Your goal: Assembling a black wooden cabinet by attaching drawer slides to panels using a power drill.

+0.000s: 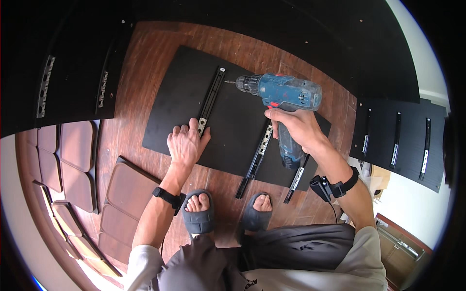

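Floor: I see red-brown wood (145,72), with a black panel (179,102) at centre.
Left hand (186,143): flat, fingers spread, pressing the drawer rail (211,99).
Right hand (296,127): closed around the blue drill (286,94).
Hidden: I can't make out the bit tip.

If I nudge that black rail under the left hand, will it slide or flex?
The black rail looks like a long, narrow metal strip lying flat on the black panel, so it would probably stay stiff, not bend. On that smooth panel it may skate sideways easily; the left hand pressing its near end suggests as much. Flat-sided, it is unlikely to roll.
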Demonstrator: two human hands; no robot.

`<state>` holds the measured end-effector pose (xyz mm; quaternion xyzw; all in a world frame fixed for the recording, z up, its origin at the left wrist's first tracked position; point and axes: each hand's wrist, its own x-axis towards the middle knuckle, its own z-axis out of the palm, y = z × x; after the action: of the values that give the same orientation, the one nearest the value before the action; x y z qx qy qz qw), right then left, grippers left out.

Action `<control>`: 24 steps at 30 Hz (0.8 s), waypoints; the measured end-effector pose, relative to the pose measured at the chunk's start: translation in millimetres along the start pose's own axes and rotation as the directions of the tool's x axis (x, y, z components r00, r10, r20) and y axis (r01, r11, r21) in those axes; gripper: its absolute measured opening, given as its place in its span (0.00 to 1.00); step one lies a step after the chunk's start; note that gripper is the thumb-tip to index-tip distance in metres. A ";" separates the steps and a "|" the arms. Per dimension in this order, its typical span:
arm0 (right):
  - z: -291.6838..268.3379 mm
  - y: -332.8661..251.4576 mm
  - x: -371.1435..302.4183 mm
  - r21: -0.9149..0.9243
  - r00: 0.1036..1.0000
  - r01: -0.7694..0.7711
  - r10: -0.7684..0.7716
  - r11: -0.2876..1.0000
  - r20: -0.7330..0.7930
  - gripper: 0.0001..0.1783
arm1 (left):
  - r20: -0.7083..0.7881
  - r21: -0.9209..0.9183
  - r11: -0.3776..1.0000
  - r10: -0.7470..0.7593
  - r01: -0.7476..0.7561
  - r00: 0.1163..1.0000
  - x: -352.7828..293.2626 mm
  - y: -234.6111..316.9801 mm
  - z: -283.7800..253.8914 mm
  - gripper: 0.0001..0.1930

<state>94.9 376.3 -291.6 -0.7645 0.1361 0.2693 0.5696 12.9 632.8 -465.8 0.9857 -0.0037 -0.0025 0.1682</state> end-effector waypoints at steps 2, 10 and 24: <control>-1.0 1.9 7.3 0.021 1.000 -0.002 0.002 1.000 -0.010 0.09 | 0.018 0.007 1.000 0.000 -0.001 1.000 1.6 -0.4 0.7 0.20; -0.1 11.1 19.5 0.043 0.999 -0.047 0.047 0.998 0.006 0.10 | 0.006 -0.027 1.000 0.016 -0.016 1.000 -1.0 -3.5 0.1 0.19; 3.3 10.8 36.6 -0.138 0.998 -0.065 0.067 0.988 0.009 0.12 | 0.044 -0.028 1.000 0.003 -0.002 0.999 -2.8 -5.2 -1.1 0.19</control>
<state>118.4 379.7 -321.6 -0.7952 0.1385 0.3021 0.5071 10.2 638.1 -466.5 0.9830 -0.0086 -0.0242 0.1819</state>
